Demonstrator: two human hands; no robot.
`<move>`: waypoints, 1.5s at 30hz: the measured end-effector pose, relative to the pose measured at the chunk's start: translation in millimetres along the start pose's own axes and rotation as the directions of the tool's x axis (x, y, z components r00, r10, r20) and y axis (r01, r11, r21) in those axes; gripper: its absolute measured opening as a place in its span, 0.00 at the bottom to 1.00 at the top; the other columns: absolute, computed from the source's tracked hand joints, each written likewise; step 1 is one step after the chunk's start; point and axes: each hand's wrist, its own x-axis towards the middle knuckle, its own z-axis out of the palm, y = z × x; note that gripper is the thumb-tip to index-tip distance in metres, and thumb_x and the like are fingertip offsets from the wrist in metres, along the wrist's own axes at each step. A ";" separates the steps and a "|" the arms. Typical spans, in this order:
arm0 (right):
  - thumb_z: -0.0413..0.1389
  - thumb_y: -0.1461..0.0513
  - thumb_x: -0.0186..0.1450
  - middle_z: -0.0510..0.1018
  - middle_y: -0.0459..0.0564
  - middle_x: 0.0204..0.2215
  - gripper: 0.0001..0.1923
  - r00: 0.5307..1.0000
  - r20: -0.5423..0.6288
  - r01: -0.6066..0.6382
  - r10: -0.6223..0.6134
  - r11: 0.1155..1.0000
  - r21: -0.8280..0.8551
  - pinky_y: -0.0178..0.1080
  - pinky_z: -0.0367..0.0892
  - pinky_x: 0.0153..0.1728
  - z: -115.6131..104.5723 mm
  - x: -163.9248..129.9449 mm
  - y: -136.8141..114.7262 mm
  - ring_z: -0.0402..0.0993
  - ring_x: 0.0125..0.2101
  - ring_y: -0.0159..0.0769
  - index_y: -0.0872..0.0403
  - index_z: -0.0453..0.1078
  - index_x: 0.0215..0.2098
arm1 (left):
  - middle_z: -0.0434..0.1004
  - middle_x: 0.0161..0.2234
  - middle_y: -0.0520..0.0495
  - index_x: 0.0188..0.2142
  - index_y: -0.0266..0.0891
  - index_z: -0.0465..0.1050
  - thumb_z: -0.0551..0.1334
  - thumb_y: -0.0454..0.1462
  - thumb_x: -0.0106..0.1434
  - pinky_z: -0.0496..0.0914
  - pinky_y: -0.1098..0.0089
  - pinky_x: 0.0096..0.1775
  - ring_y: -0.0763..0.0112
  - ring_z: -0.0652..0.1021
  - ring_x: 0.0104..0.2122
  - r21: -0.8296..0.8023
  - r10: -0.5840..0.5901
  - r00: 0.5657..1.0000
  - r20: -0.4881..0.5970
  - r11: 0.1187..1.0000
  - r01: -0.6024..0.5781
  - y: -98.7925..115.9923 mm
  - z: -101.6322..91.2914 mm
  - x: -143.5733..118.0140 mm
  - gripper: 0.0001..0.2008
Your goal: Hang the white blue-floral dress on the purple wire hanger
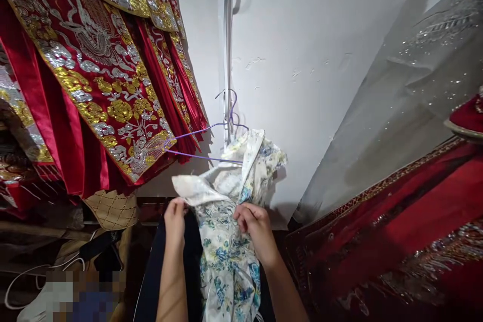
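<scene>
A white floral dress (226,241) with blue and yellow flowers hangs by one shoulder on a purple wire hanger (211,133). The hanger hooks onto a metal rail (227,50) against the white wall. My left hand (175,221) pinches the loose left shoulder flap of the dress. My right hand (253,226) grips the fabric near the collar opening, fingers curled into the cloth. Both hands are just below the hanger.
Red robes (94,75) with gold and silver embroidery hang at the left, touching the hanger's left end. A grey sequinned cloth (407,95) and red embroidered fabric (407,231) fill the right. A woven tan item (113,209) and white cords lie lower left.
</scene>
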 end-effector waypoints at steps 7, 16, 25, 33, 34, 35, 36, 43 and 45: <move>0.54 0.51 0.63 0.67 0.44 0.16 0.18 0.974 0.083 -0.182 0.211 0.945 -0.273 0.35 0.58 0.24 -20.8 10.7 31.8 0.62 0.20 0.32 0.54 0.71 0.22 | 0.76 0.34 0.49 0.35 0.38 0.73 0.67 0.50 0.57 0.70 0.71 0.37 0.69 0.76 0.33 -0.114 -0.082 0.956 0.283 0.986 0.119 29.1 21.2 -38.9 0.17; 0.43 0.38 0.68 0.80 0.54 0.39 0.32 0.951 0.282 -0.189 0.127 0.960 0.205 0.44 0.70 0.44 8.7 -3.4 -11.1 0.76 0.42 0.46 0.51 0.75 0.48 | 0.74 0.49 0.45 0.43 0.46 0.70 0.55 0.46 0.70 0.68 0.62 0.54 0.60 0.74 0.50 0.072 0.102 0.717 0.689 0.975 -0.208 99.1 44.2 -92.7 0.10; 0.63 0.60 0.57 0.78 0.49 0.32 0.09 0.895 0.355 0.356 -0.269 0.911 -0.208 0.40 0.68 0.39 -1.2 73.0 -89.2 0.74 0.35 0.40 0.54 0.75 0.35 | 0.79 0.39 0.46 0.43 0.40 0.76 0.54 0.51 0.69 0.71 0.63 0.47 0.57 0.77 0.43 0.306 -0.115 0.477 0.871 0.888 -0.344 82.8 8.5 -34.4 0.20; 0.55 0.59 0.57 0.80 0.50 0.33 0.11 0.957 0.202 0.267 -0.209 0.909 -0.321 0.42 0.66 0.46 -22.5 164.1 -40.6 0.74 0.38 0.41 0.55 0.76 0.34 | 0.77 0.29 0.46 0.32 0.41 0.73 0.54 0.40 0.67 0.66 0.68 0.36 0.61 0.76 0.32 0.639 -0.202 0.624 0.755 0.440 -0.630 110.5 -46.5 24.7 0.12; 0.55 0.60 0.56 0.79 0.49 0.31 0.10 0.957 0.205 0.266 -0.207 0.906 -0.329 0.41 0.66 0.44 -28.8 162.1 -35.2 0.74 0.36 0.41 0.55 0.76 0.32 | 0.77 0.29 0.45 0.32 0.41 0.73 0.53 0.37 0.66 0.66 0.68 0.36 0.61 0.76 0.32 0.657 -0.213 0.629 0.748 0.379 -0.652 112.1 -52.3 32.5 0.10; 0.56 0.61 0.54 0.78 0.48 0.28 0.08 0.957 0.199 0.270 -0.212 0.902 -0.337 0.40 0.66 0.40 -36.4 157.7 -32.6 0.73 0.34 0.40 0.56 0.75 0.30 | 0.77 0.30 0.45 0.32 0.41 0.73 0.53 0.34 0.64 0.66 0.68 0.36 0.60 0.77 0.33 0.664 -0.217 0.631 0.745 0.328 -0.672 113.5 -56.1 40.0 0.10; 0.57 0.61 0.53 0.77 0.47 0.26 0.07 0.958 0.194 0.269 -0.212 0.899 -0.346 0.39 0.65 0.37 -44.9 151.7 -32.8 0.71 0.32 0.39 0.56 0.74 0.28 | 0.78 0.32 0.44 0.33 0.41 0.74 0.53 0.31 0.62 0.66 0.67 0.38 0.60 0.77 0.34 0.661 -0.211 0.628 0.749 0.295 -0.690 115.4 -57.5 47.1 0.11; 0.55 0.62 0.55 0.70 0.43 0.22 0.04 0.949 0.153 0.314 -0.276 0.786 -0.533 0.35 0.56 0.29 -94.7 115.8 -66.5 0.64 0.27 0.34 0.55 0.68 0.24 | 0.79 0.44 0.41 0.36 0.40 0.76 0.51 0.23 0.51 0.68 0.61 0.51 0.57 0.76 0.47 0.432 0.171 0.502 0.848 0.325 -0.841 161.5 -14.2 75.4 0.21; 0.55 0.63 0.54 0.70 0.43 0.21 0.03 0.950 0.144 0.309 -0.276 0.775 -0.552 0.35 0.57 0.29 -96.8 112.2 -70.9 0.65 0.27 0.34 0.54 0.67 0.23 | 0.78 0.46 0.43 0.40 0.40 0.75 0.50 0.23 0.50 0.69 0.61 0.51 0.59 0.76 0.48 0.375 0.263 0.467 0.845 0.333 -0.865 178.0 1.4 72.3 0.23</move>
